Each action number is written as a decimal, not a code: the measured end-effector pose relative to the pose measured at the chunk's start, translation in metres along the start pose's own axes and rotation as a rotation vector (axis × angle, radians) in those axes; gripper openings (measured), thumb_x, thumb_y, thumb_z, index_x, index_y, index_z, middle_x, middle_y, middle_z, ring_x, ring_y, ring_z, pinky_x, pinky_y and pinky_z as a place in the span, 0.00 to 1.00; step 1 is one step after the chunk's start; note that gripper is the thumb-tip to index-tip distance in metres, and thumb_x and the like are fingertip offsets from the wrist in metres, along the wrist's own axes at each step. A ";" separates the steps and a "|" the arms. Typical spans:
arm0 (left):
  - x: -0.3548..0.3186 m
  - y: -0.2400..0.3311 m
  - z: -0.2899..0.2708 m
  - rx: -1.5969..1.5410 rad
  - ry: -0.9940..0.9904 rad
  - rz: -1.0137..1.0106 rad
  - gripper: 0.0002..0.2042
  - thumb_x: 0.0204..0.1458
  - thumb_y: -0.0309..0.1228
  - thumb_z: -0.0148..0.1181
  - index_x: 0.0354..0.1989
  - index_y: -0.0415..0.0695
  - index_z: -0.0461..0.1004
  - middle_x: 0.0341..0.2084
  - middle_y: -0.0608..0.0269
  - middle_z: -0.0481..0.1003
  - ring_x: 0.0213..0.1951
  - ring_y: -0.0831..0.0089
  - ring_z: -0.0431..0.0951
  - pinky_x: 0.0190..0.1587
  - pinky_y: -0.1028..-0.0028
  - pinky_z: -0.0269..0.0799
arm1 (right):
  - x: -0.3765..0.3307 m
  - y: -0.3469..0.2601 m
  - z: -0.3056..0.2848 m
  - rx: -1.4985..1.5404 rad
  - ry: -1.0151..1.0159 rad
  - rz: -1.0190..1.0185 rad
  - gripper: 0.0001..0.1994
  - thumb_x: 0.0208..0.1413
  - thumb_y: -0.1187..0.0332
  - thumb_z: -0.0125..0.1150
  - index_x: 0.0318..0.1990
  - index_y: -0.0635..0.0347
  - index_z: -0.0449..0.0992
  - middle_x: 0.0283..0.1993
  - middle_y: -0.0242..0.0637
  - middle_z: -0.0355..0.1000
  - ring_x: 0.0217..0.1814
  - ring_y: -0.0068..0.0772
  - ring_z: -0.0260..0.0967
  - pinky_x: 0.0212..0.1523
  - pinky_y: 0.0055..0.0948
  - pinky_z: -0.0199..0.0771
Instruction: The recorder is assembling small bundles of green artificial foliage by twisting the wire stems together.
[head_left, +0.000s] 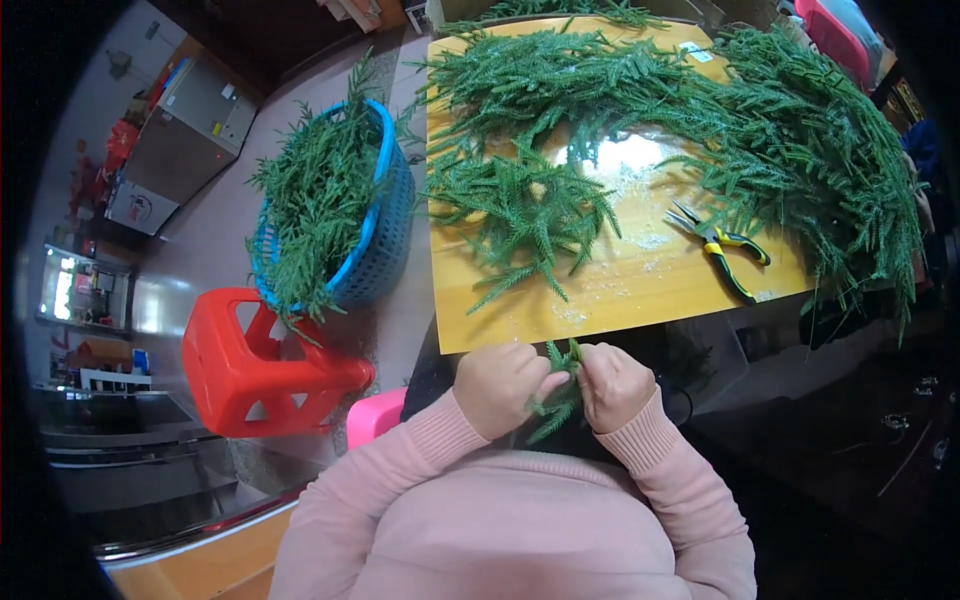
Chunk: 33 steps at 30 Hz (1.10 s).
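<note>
A small green artificial fir sprig is pinched between both hands close to my chest, just in front of the table's near edge. My left hand grips its left side and my right hand grips its right side, fingers closed on it. Both arms wear pink knitted sleeves. On the yellow wooden table lie heaps of the same green sprigs, with a larger pile along the right side. Yellow-and-black pliers rest on the table to the right of my hands.
A blue plastic basket full of green sprigs stands on the floor left of the table. A red plastic stool lies beside it and a pink stool shows under my left arm. White crumbs dot the tabletop.
</note>
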<state>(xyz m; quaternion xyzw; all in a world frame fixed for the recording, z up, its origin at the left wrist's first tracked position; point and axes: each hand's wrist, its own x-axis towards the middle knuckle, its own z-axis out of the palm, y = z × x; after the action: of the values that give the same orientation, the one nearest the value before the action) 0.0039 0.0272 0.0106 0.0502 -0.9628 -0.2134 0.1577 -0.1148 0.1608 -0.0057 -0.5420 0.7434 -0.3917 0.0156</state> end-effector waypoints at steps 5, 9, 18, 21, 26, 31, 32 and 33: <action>-0.003 0.012 0.011 -0.978 0.127 -0.630 0.05 0.54 0.28 0.54 0.32 0.40 0.74 0.15 0.72 0.66 0.20 0.78 0.69 0.22 0.76 0.63 | 0.006 -0.002 -0.013 -0.030 0.056 -0.023 0.07 0.44 0.78 0.57 0.31 0.61 0.67 0.21 0.40 0.61 0.23 0.40 0.64 0.22 0.34 0.65; -0.005 0.005 0.004 -0.850 0.095 -0.439 0.08 0.56 0.26 0.51 0.42 0.40 0.71 0.21 0.74 0.65 0.21 0.85 0.64 0.24 0.82 0.63 | 0.008 -0.001 -0.015 -0.005 0.109 -0.005 0.07 0.45 0.78 0.57 0.32 0.62 0.68 0.22 0.41 0.64 0.24 0.43 0.66 0.23 0.35 0.66; -0.011 0.003 -0.020 -0.429 0.694 -0.010 0.14 0.51 0.21 0.55 0.46 0.44 0.64 0.34 0.64 0.64 0.27 0.78 0.67 0.28 0.80 0.66 | 0.004 0.009 -0.020 0.071 0.275 0.142 0.05 0.48 0.77 0.56 0.33 0.63 0.70 0.25 0.46 0.67 0.25 0.48 0.68 0.25 0.35 0.67; -0.005 0.013 -0.036 -0.105 0.462 0.430 0.13 0.50 0.22 0.55 0.43 0.45 0.65 0.33 0.64 0.65 0.29 0.76 0.68 0.28 0.78 0.66 | 0.002 0.005 -0.019 0.090 0.253 0.136 0.05 0.48 0.78 0.54 0.34 0.64 0.70 0.26 0.46 0.68 0.26 0.47 0.69 0.26 0.32 0.68; -0.018 -0.001 -0.019 -0.365 0.424 0.214 0.11 0.45 0.25 0.61 0.37 0.44 0.68 0.31 0.61 0.69 0.28 0.70 0.71 0.30 0.77 0.66 | 0.005 0.008 -0.020 0.139 0.332 0.201 0.05 0.47 0.77 0.56 0.33 0.63 0.70 0.26 0.46 0.68 0.26 0.48 0.68 0.26 0.34 0.68; -0.014 0.002 -0.008 -0.970 0.281 -0.438 0.12 0.54 0.31 0.55 0.44 0.40 0.66 0.32 0.62 0.69 0.29 0.77 0.70 0.30 0.79 0.68 | 0.007 0.008 -0.023 0.173 0.398 0.203 0.05 0.47 0.77 0.56 0.33 0.63 0.70 0.27 0.46 0.69 0.26 0.48 0.69 0.26 0.33 0.68; -0.010 0.005 -0.007 -1.181 0.231 -0.605 0.13 0.55 0.32 0.54 0.45 0.39 0.66 0.32 0.62 0.70 0.29 0.77 0.71 0.30 0.79 0.68 | 0.007 0.007 -0.024 0.186 0.377 0.194 0.05 0.47 0.78 0.56 0.33 0.63 0.70 0.27 0.46 0.69 0.26 0.48 0.69 0.26 0.33 0.68; -0.008 0.007 -0.005 -1.176 0.232 -0.610 0.13 0.55 0.32 0.54 0.45 0.39 0.66 0.32 0.62 0.70 0.29 0.77 0.71 0.30 0.79 0.68 | 0.006 0.006 -0.024 0.200 0.356 0.183 0.05 0.47 0.78 0.56 0.33 0.63 0.70 0.27 0.46 0.69 0.26 0.47 0.69 0.26 0.33 0.68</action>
<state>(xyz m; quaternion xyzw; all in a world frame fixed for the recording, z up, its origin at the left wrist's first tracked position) 0.0131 0.0328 0.0153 0.2483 -0.6058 -0.7306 0.1938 -0.1329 0.1696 0.0097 -0.3905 0.7378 -0.5499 -0.0266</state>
